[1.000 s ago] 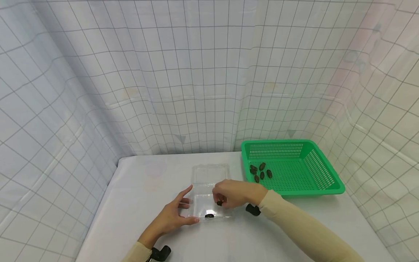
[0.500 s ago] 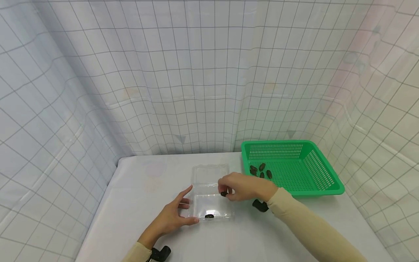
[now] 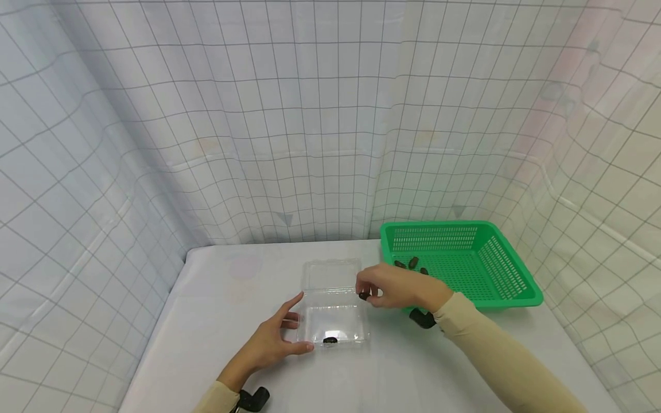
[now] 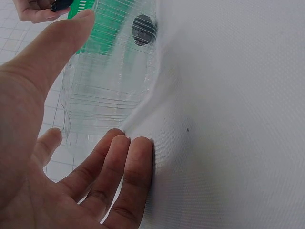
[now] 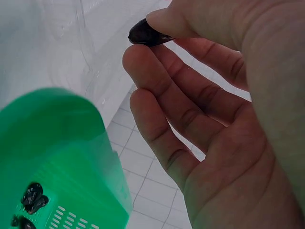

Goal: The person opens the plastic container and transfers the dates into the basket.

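A clear plastic clamshell box lies on the white table with its lid folded back. My left hand spreads around the box's left side, fingers loosely extended, thumb at the front corner. Inside, near the front wall, sits one dark oval piece, also seen through the plastic in the left wrist view. My right hand pinches another glossy dark oval piece between thumb and fingertips, just beyond the box's right edge. Its other fingers are bent and hold nothing.
A green slotted basket stands at the back right, close to the right hand. Several dark oval pieces lie in its left end, partly hidden by that hand. White gridded curtains enclose the table at the back and sides.
My right hand has moved from over the box's right part backward and to the right, toward the basket, with the dark piece still pinched. The left hand and box have stayed put.
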Available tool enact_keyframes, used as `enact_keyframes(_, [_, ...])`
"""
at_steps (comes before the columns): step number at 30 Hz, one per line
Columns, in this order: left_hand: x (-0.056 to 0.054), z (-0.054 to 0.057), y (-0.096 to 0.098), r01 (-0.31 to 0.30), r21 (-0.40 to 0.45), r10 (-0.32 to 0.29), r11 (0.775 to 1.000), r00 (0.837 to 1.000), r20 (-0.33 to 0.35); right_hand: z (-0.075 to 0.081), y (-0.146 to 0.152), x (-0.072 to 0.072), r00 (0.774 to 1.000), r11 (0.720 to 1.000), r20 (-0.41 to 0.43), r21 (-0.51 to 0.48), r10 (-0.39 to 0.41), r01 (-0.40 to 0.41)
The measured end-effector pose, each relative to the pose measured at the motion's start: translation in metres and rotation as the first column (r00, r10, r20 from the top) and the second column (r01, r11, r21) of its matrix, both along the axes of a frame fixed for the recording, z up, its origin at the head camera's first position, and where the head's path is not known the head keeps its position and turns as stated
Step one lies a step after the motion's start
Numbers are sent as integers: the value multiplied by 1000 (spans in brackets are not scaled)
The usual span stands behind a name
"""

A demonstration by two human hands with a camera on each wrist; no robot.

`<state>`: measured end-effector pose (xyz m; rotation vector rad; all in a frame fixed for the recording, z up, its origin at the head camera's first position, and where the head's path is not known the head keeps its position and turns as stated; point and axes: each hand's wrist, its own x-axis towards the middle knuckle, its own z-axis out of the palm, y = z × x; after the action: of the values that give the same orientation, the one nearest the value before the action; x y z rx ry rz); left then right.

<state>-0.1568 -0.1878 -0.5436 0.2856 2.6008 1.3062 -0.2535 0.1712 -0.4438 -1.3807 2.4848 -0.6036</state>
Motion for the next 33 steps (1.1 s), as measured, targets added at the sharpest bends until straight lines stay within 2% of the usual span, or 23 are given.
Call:
enact_keyframes(12, [2,-4,-1,0,1,0,1000,1000,3,7,19,-5,998,998,-31,-27,-60,59])
enact_keyframes(18, [1,-5,-1,0,-1,0,1000,1000,11,12,33,-10,993,992,-10,-33,-119,119])
enact_keyframes(28, [0,-3,0,-16,-1,16,1000,1000,17,10,65,-28,981,981,-36,-57,-190,187])
enact_keyframes(33, [2,-2,0,-23,-8,23,1000,1000,18,6,79,-37,975,976,-37,-26,-217,216])
